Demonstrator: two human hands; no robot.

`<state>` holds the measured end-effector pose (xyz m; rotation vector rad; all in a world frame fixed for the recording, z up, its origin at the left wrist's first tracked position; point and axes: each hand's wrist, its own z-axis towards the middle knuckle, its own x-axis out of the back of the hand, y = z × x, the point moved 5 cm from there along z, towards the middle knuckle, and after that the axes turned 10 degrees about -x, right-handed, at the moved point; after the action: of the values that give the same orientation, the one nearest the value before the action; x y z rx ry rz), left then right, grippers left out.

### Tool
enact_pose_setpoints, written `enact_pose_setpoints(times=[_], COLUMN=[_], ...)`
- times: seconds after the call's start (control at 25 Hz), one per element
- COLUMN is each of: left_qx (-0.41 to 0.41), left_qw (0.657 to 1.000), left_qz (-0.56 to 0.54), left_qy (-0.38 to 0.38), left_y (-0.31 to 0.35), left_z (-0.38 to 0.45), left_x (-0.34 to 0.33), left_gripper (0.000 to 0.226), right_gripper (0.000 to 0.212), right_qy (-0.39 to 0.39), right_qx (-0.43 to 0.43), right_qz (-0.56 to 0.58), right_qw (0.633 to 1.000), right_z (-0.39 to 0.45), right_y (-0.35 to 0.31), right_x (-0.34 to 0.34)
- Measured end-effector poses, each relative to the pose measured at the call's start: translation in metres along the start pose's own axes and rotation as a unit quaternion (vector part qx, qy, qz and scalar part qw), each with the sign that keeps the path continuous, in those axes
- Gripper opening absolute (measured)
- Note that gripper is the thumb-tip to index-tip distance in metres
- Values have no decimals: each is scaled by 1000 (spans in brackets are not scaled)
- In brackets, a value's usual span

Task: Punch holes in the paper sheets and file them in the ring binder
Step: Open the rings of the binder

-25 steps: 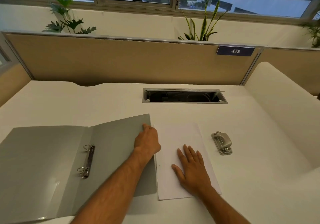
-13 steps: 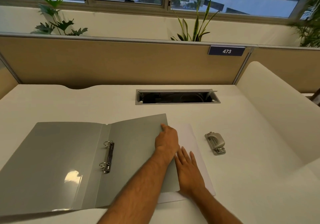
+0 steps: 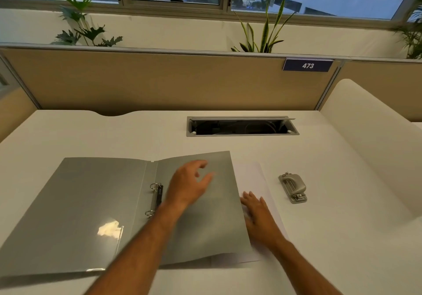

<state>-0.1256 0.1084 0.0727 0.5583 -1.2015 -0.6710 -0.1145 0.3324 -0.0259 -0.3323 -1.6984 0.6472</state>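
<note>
Now the left hand (image 3: 187, 185) hovers loosely open over the binder (image 3: 96, 203), right hand (image 3: 258, 217) flat on paper (image 3: 253, 176).

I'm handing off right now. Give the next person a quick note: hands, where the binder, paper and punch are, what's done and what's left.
Left hand: open, above the binder's right cover, holding nothing.
Right hand: flat on the paper, no grip.
Binder: lies open on the desk, rings empty; its right cover overlaps the paper's left part.
Hole punch: on the desk right of the paper, untouched.
Done: binder opened.
Left: pull the paper clear, punch it, file it on the rings.
</note>
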Motion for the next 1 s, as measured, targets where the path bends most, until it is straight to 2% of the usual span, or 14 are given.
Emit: enact_pose_setpoints(times=[0.08, 0.12, 0.16, 0.2, 0.28, 0.36, 0.44, 0.56, 0.72, 0.88, 1.0], left_qx=[19, 36, 57, 79, 117, 126, 111, 88, 64, 37, 30], left_qw=[999, 999, 998, 995, 984, 976, 974, 968, 947, 919, 906], left_qz=[-27, -28, -27, -27, -14, 17, 40, 62, 159, 244, 271], left_qy=[32, 17, -16, -56, -132, -177, -195, -226, -271, -307, -325], left_y=[-42, -63, -82, -100, -125, -135, -136, -130, -119, -126, -128], left_z=[-16, -26, -37, -48, -67, -78, -81, -80, -78, -77, -75], left_x=[41, 56, 66, 73, 78, 74, 68, 57, 40, 28, 24], left_gripper=[68, 79, 93, 107, 135, 153, 160, 162, 161, 158, 155], right_gripper=[31, 22, 16, 22, 32, 35, 30, 25, 28, 35, 44], right_qy=[105, 137, 130, 96, 4, -27, -7, 16, 48, 82, 77], right_qx=[-61, -111, -159, -196, -242, -251, -250, -265, -293, -297, -300], right_qz=[127, 196, 274, 337, 378, 331, 307, 299, 253, 131, 10], right_qw=[984, 965, 940, 916, 894, 909, 918, 917, 921, 942, 951], right_z=[-1, -1, 2, 6, 14, 17, 18, 18, 11, 6, 4], right_y=[-5, -7, -9, -12, -19, -23, -22, -10, 7, 11, 0], right_x=[22, 31, 35, 34, 25, 16, 14, 21, 31, 33, 34])
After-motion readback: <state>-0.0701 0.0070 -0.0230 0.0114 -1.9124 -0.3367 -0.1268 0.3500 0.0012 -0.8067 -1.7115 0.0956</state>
